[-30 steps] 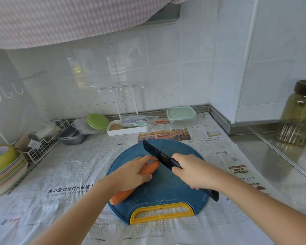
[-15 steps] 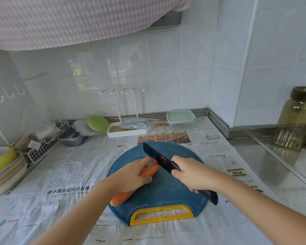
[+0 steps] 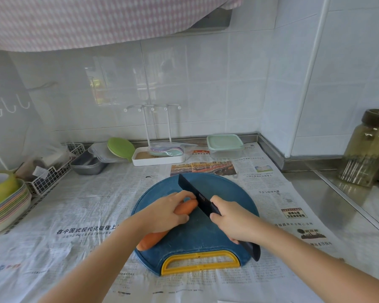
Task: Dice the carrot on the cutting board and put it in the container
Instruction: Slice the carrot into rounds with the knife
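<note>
Carrot (image 3: 185,208): one, orange, on round blue cutting board (image 3: 228,193) | newspapered counter (image 3: 74,204), white tiles (image 3: 206,84) | left hand (image 3: 164,213) grips carrot | right hand (image 3: 234,221) grips one black knife (image 3: 190,189)

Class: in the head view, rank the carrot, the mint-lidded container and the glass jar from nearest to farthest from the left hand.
1. carrot, gripped by the left hand itself.
2. mint-lidded container, at the back, right of centre.
3. glass jar, far right.
</note>
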`<state>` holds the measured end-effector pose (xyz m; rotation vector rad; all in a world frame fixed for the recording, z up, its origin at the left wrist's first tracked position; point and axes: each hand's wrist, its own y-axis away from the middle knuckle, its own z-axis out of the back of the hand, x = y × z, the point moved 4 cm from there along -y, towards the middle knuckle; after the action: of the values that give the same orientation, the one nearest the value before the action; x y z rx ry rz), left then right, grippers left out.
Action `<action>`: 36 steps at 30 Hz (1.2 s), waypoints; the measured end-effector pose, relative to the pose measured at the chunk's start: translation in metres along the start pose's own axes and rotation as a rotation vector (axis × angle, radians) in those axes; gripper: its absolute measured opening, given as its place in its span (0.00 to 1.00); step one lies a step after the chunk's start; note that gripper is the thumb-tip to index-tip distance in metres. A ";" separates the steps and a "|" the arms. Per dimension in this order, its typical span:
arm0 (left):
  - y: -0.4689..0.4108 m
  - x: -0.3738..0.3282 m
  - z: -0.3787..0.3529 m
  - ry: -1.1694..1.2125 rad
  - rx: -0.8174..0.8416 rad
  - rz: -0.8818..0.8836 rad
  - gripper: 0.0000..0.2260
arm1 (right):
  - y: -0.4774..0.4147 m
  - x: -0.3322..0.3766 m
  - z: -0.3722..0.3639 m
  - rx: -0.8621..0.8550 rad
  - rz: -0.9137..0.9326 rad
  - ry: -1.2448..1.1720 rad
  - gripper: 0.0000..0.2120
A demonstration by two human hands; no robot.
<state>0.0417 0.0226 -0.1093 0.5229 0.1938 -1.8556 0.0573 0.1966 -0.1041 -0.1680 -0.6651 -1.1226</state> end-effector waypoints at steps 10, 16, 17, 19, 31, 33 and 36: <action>0.003 -0.001 0.001 0.009 -0.019 -0.001 0.21 | 0.010 0.011 0.024 0.000 0.021 0.051 0.05; 0.005 -0.005 0.002 0.001 -0.015 0.016 0.21 | 0.014 0.013 0.024 0.002 0.022 0.069 0.07; 0.005 -0.005 0.002 0.003 -0.015 0.016 0.21 | 0.014 0.013 0.024 0.002 0.023 0.069 0.07; 0.005 -0.006 0.002 0.005 -0.013 0.018 0.21 | 0.015 0.014 0.024 0.005 0.026 0.064 0.07; 0.003 -0.005 0.002 0.001 -0.010 0.015 0.21 | 0.008 0.012 0.026 0.075 -0.036 -0.152 0.04; 0.002 -0.004 0.002 -0.003 -0.011 0.012 0.22 | 0.007 0.012 0.027 0.086 -0.048 -0.156 0.06; 0.002 -0.004 0.001 -0.017 -0.017 -0.004 0.22 | 0.005 0.011 0.028 0.112 -0.072 -0.214 0.06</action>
<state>0.0445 0.0249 -0.1059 0.4949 0.1991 -1.8598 0.0534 0.2027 -0.0740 -0.1710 -0.9284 -1.1424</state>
